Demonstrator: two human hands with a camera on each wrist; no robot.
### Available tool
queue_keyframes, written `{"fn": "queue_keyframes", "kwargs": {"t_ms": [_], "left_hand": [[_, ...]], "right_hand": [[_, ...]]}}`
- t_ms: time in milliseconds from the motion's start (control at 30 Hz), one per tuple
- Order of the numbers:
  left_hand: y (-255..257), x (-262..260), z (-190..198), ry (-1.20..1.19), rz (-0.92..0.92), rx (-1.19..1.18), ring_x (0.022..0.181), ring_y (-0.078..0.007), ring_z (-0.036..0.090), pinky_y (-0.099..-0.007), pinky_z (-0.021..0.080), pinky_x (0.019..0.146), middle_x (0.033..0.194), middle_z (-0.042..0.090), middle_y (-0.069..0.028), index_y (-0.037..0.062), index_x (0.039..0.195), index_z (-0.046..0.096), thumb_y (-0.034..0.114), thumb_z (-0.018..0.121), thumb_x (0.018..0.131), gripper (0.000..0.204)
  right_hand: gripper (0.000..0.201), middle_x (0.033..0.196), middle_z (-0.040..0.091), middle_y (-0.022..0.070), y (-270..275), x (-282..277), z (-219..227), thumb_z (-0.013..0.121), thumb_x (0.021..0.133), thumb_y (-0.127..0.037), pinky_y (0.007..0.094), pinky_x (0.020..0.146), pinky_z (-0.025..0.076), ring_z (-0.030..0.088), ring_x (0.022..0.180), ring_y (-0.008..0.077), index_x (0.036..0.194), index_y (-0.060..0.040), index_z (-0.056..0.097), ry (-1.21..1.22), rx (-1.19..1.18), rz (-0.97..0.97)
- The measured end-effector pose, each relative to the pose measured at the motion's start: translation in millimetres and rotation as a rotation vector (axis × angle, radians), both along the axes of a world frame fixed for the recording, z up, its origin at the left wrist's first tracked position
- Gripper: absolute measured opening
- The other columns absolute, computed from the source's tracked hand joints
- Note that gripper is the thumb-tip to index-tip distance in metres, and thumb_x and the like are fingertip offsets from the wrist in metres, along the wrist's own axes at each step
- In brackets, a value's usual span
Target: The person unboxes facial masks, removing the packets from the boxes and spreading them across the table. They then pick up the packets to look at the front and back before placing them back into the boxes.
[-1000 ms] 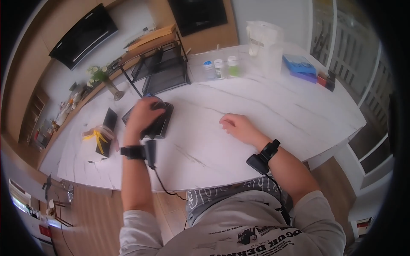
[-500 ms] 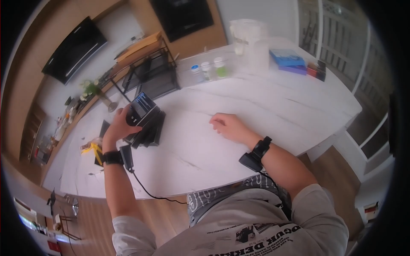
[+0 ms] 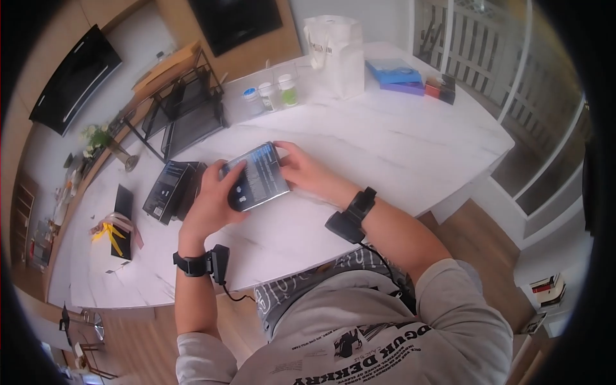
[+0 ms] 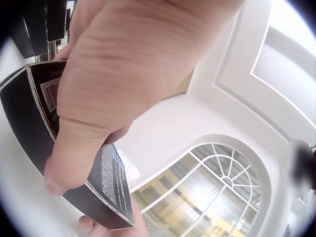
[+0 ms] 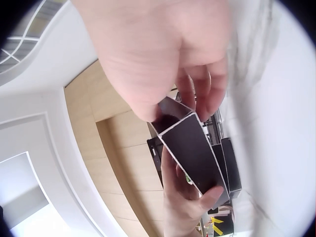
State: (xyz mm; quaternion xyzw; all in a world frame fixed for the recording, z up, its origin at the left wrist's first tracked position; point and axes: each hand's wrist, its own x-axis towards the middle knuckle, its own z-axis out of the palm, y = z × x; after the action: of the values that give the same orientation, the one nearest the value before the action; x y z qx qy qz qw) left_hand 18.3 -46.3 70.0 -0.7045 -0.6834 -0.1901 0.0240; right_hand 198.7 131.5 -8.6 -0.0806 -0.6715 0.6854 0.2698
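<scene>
A black printed box [image 3: 260, 176] is held between both hands over the marble-patterned table, its text side up. My left hand [image 3: 210, 200] grips its left end, thumb along the near edge and fingers over the top. At the opposite end my right hand [image 3: 309, 172] holds the box with thumb and fingers. In the right wrist view, a plain dark side of the box [image 5: 192, 153] faces the camera, the right thumb and fingers at its upper end. The left wrist view shows the left thumb pressing the dark edge of the box [image 4: 24, 116].
More black boxes [image 3: 168, 192] lie left of the left hand. Farther left sits a black-and-white item with a yellow ribbon [image 3: 115, 237]. A black mesh rack [image 3: 192, 119], small bottles [image 3: 287, 91], a white paper bag [image 3: 340, 58] and a blue box [image 3: 393, 70] stand along the back.
My left hand has lifted the black box off the pile and brought it right, toward the middle. The right hand, earlier resting on the table, has taken the other end. The head view has shifted.
</scene>
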Motion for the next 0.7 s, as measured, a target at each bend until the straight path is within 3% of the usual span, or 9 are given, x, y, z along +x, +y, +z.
{"fn": "queue_keyframes", "kwargs": {"t_ms": [167, 267, 367, 467, 567, 667, 700], "left_hand": [[-2.0, 3.7, -5.7, 0.022, 0.019, -0.040, 0.131, -0.0413, 0.039, -0.0433, 0.040, 0.108, 0.141, 0.038, -0.0228, 0.0190, 0.147, 0.043, 0.014, 0.089, 0.052, 0.106], [-3.4, 0.3, -8.7, 0.040, 0.039, -0.044, 0.132, -0.0410, 0.039, -0.0431, 0.041, 0.108, 0.142, 0.038, -0.0221, 0.0197, 0.147, 0.043, 0.014, 0.089, 0.051, 0.107], [-5.4, -7.0, -10.0, 0.013, 0.052, -0.024, 0.131, -0.0404, 0.040, -0.0428, 0.041, 0.107, 0.142, 0.037, -0.0217, 0.0201, 0.148, 0.042, 0.014, 0.089, 0.052, 0.107], [-6.6, -12.6, -7.0, -0.093, 0.007, -0.022, 0.129, -0.0387, 0.044, -0.0414, 0.042, 0.107, 0.143, 0.037, -0.0214, 0.0182, 0.148, 0.041, 0.014, 0.089, 0.052, 0.108], [-6.0, -11.6, -1.5, -0.084, 0.010, -0.001, 0.128, -0.0380, 0.044, -0.0408, 0.042, 0.106, 0.143, 0.037, -0.0213, 0.0171, 0.149, 0.040, 0.015, 0.089, 0.052, 0.109], [-1.2, -9.1, 5.0, -0.068, 0.005, -0.033, 0.129, -0.0392, 0.044, -0.0412, 0.041, 0.107, 0.142, 0.037, -0.0220, 0.0178, 0.148, 0.041, 0.016, 0.089, 0.052, 0.108], [-0.8, -8.8, 6.1, -0.053, 0.005, -0.045, 0.129, -0.0395, 0.043, -0.0413, 0.041, 0.107, 0.142, 0.037, -0.0223, 0.0179, 0.148, 0.041, 0.016, 0.089, 0.053, 0.107]], "right_hand": [[0.064, 0.102, 0.062, 0.0107, 0.4, 4.3, 1.0, 0.057, 0.091, -0.008, 0.0268, 0.064, 0.051, 0.062, 0.079, 0.0131, 0.150, -0.0077, 0.032, -0.140, 0.268, -0.040], [0.060, 0.104, 0.062, 0.0113, 4.4, 3.9, 0.8, 0.058, 0.089, -0.007, 0.0268, 0.066, 0.051, 0.062, 0.082, 0.0135, 0.146, -0.0061, 0.038, -0.186, 0.245, -0.035], [0.057, 0.120, 0.059, 0.0133, 11.5, -4.2, -8.6, 0.056, 0.092, -0.005, 0.0284, 0.082, 0.050, 0.061, 0.100, 0.0171, 0.146, -0.0069, 0.039, -0.051, 0.201, -0.018], [0.050, 0.123, 0.059, 0.0131, -1.5, 7.8, 4.6, 0.054, 0.092, -0.004, 0.0299, 0.086, 0.049, 0.061, 0.102, 0.0173, 0.141, -0.0027, 0.044, -0.129, 0.171, -0.243], [0.039, 0.125, 0.058, 0.0142, 2.3, 1.3, -0.6, 0.052, 0.092, -0.001, 0.0308, 0.087, 0.050, 0.061, 0.102, 0.0173, 0.130, 0.0023, 0.052, -0.075, 0.044, -0.058], [0.027, 0.111, 0.065, 0.0159, 13.0, -12.8, -20.3, 0.050, 0.092, -0.005, 0.0310, 0.077, 0.053, 0.066, 0.091, 0.0195, 0.114, 0.0023, 0.063, 0.047, 0.486, -0.258], [0.025, 0.107, 0.066, 0.0156, 17.3, -13.0, -26.2, 0.050, 0.092, -0.005, 0.0314, 0.077, 0.053, 0.066, 0.090, 0.0201, 0.111, 0.0024, 0.064, -0.003, 0.360, -0.174]]}}
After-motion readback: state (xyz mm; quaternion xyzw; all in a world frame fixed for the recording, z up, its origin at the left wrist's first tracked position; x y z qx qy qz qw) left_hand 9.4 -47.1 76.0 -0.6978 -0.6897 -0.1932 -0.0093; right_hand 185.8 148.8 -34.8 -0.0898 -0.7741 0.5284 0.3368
